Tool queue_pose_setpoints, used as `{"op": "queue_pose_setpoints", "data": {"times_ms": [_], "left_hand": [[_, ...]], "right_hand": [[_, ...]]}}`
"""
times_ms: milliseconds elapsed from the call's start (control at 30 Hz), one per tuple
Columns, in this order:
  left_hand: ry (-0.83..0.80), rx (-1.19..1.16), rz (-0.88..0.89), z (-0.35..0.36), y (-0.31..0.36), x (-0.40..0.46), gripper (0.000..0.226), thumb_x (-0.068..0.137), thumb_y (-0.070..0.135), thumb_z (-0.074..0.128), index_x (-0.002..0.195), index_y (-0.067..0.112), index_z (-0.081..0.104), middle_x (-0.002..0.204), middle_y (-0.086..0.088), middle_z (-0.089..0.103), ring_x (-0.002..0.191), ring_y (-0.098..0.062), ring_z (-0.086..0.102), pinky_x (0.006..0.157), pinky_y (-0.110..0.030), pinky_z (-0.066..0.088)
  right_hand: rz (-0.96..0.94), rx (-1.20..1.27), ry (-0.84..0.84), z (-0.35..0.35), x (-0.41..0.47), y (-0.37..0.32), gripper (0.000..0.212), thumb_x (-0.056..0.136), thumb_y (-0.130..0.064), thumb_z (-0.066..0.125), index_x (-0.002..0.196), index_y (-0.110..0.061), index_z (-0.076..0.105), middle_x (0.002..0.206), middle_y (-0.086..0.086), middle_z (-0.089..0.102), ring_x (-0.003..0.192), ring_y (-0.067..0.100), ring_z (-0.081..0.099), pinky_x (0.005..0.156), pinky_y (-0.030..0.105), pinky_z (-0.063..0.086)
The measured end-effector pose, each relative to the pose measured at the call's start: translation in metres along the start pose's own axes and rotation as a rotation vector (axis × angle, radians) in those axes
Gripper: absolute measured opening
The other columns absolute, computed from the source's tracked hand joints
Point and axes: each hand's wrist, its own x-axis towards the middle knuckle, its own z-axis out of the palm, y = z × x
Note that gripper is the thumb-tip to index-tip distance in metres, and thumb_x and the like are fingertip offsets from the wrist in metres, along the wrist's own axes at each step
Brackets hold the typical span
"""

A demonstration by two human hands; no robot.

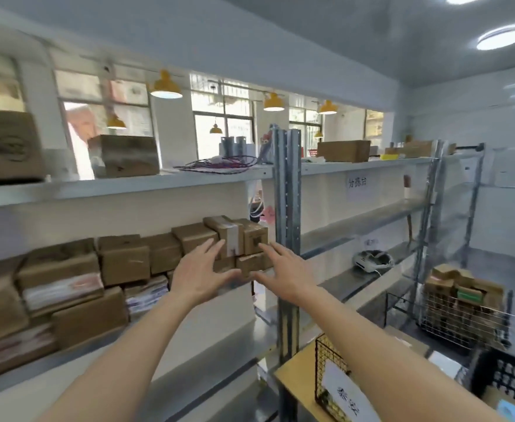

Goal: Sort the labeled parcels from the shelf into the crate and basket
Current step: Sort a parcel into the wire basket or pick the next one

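Note:
Brown cardboard parcels (122,263) stand stacked along the middle shelf (372,217). At the right end of the row are small boxes, one with a white label (233,239) and a lower small box (251,264). My left hand (201,272) reaches toward them with fingers spread, fingertips at the labelled box. My right hand (280,269) is also spread, just right of the small boxes, holding nothing. A black wire basket (329,373) with a paper label sits on a wooden table at the lower right. A black plastic crate (512,382) shows at the right edge.
A metal shelf upright (286,208) stands just right of my hands. A wire cart (463,315) full of parcels is at the right. The top shelf carries boxes (125,155) and cables (219,162). A white device (372,258) lies on the right shelf.

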Motion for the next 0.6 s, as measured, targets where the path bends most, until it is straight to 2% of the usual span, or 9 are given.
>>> {"op": "queue_pose_setpoints", "data": {"times_ms": [167, 367, 600], "left_hand": [[0.053, 0.06, -0.141, -0.086, -0.091, -0.074, 0.092, 0.084, 0.08, 0.05, 0.158, 0.03, 0.03, 0.166, 0.002, 0.026, 0.151, -0.018, 0.026, 0.121, -0.037, 0.026], [0.16, 0.112, -0.267, -0.185, -0.205, -0.187, 0.085, 0.087, 0.075, 0.052, 0.156, 0.029, 0.035, 0.164, 0.003, 0.031, 0.15, -0.017, 0.03, 0.12, -0.036, 0.027], [0.227, 0.137, -0.451, -0.275, -0.316, -0.324, 0.082, 0.087, 0.074, 0.052, 0.155, 0.03, 0.039, 0.164, 0.005, 0.031, 0.15, -0.018, 0.03, 0.119, -0.039, 0.029]], "right_hand": [[-0.144, 0.065, -0.013, 0.023, -0.006, -0.132, 0.073, 0.096, -0.062, 0.052, 0.158, -0.037, 0.023, 0.167, -0.006, 0.021, 0.15, 0.021, 0.029, 0.119, 0.046, 0.033], [-0.304, 0.119, -0.018, 0.047, -0.035, -0.305, 0.071, 0.097, -0.062, 0.05, 0.158, -0.035, 0.025, 0.165, -0.007, 0.024, 0.148, 0.021, 0.031, 0.115, 0.043, 0.036], [-0.44, 0.196, -0.106, 0.078, -0.1, -0.48, 0.07, 0.097, -0.061, 0.05, 0.156, -0.031, 0.028, 0.164, -0.006, 0.027, 0.148, 0.022, 0.03, 0.115, 0.044, 0.035]]}}
